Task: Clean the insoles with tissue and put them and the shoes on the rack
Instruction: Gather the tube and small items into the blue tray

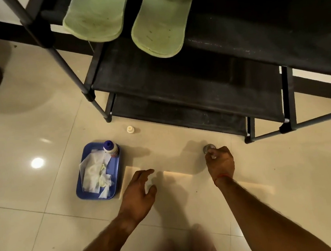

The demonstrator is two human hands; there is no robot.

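Tile floor [49, 225], black rack [187, 87]; right hand [221, 163] pinches grey object [207, 148].

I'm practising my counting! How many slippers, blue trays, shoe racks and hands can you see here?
Green slippers: 2
Blue tray: 1
Black rack: 1
Hands: 2, the left hand and the right hand, which pinches a small grey thing
Total: 6

Pale green slippers [129, 20] on a black rack [197, 82], blue tray [116, 169] of white tissue [94, 171], cream floor tiles [30, 117].
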